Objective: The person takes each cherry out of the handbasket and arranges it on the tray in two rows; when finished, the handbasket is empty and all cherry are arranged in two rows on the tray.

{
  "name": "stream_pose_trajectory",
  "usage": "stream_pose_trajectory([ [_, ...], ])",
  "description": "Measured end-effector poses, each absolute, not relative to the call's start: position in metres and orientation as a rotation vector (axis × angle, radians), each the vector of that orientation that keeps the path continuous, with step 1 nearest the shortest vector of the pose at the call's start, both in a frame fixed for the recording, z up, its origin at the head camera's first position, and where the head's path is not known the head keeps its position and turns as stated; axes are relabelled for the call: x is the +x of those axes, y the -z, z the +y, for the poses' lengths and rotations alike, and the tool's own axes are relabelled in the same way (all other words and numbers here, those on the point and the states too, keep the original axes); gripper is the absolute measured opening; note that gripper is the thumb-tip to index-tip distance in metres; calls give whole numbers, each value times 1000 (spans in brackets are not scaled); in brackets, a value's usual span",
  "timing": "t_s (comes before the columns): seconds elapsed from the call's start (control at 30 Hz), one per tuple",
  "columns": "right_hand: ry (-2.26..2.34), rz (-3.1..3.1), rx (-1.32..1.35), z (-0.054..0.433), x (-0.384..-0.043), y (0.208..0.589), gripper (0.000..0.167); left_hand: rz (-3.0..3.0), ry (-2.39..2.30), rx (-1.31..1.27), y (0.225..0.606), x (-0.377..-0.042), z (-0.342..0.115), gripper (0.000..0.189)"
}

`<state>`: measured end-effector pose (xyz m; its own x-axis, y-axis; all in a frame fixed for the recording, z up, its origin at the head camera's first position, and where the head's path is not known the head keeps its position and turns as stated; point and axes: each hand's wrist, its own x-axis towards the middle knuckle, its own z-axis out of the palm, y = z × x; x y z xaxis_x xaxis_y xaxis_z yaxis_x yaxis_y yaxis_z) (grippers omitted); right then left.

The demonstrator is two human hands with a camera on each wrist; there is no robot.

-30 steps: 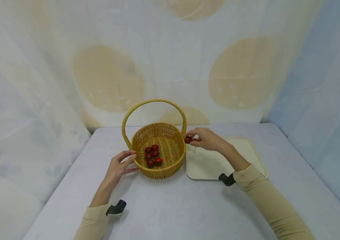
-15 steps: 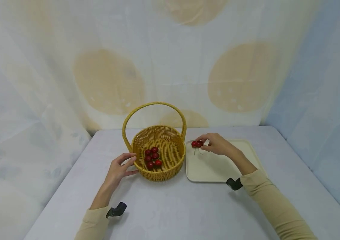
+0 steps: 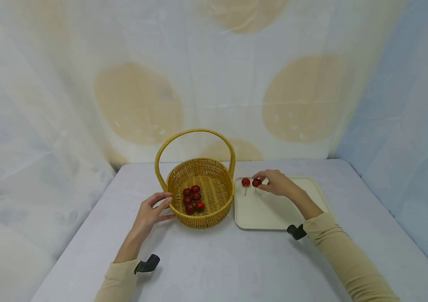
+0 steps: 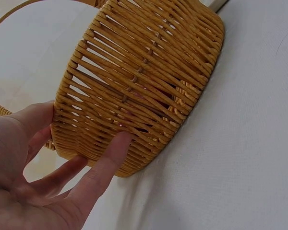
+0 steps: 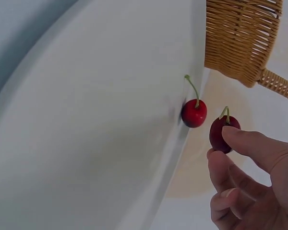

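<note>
Moved rightward over the tray (image 3: 264, 216), one dark-red, green-stemmed cherry (image 5: 218, 136) is pinched in the right hand (image 3: 277, 183).

Desk (image 3: 214, 268): pale surface, far corners rounded. Behind it I see a whitish backdrop (image 3: 221, 79) hanging, printed with large tan discs (image 3: 301, 98); lowest disc cut off at the desk's far edge. Left: creased pale sheet (image 3: 17, 167), faint grey-blue blotches. Right: bluish sheet (image 3: 399, 126).

right grip (image 3: 275, 183) pinches cherry (image 3: 257, 183); left grip (image 3: 152, 210) touches basket (image 3: 203, 221).
</note>
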<state>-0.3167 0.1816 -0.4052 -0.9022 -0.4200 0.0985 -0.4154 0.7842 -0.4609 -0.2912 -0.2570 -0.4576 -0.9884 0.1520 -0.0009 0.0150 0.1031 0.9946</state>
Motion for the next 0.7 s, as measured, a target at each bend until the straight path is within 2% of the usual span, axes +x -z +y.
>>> stream_pose_trajectory([
  [0.7,723,2893,-612,181,-343,419,36,2243,-2038,149,459,-292,-257,55],
])
